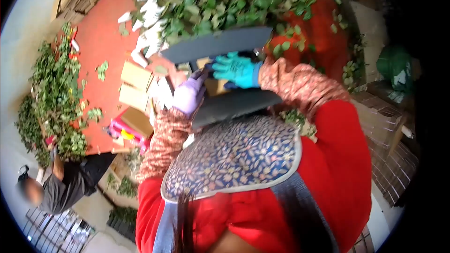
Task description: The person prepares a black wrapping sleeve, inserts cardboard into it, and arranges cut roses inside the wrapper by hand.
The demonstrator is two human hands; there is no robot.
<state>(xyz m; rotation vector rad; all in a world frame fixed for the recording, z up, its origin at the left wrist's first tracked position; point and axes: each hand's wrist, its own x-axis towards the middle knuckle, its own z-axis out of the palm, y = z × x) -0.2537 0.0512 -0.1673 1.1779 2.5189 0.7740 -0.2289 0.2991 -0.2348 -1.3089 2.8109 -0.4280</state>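
Observation:
My left hand (pixel 189 94), in a purple glove, reaches between two dark panels with its fingers stretched forward. From the right comes my right hand (pixel 236 71), in a teal glove, its fingers spread flat beside the left fingertips. A piece of brown cardboard (pixel 216 87) shows just below the right hand, between the far dark panel (pixel 218 43) and the near dark panel (pixel 236 106). Whether the fingertips press on the cardboard is hard to see. White paper (pixel 163 93) lies beside my left hand.
A large heap of leafy stems (pixel 229 2) with white-wrapped ends covers the back of the red table (pixel 101 33). Cardboard pieces (pixel 136 76) and a pink container (pixel 129 129) are at the left. Beyond, another person (pixel 65 185) stands by more leafy stems (pixel 56 93).

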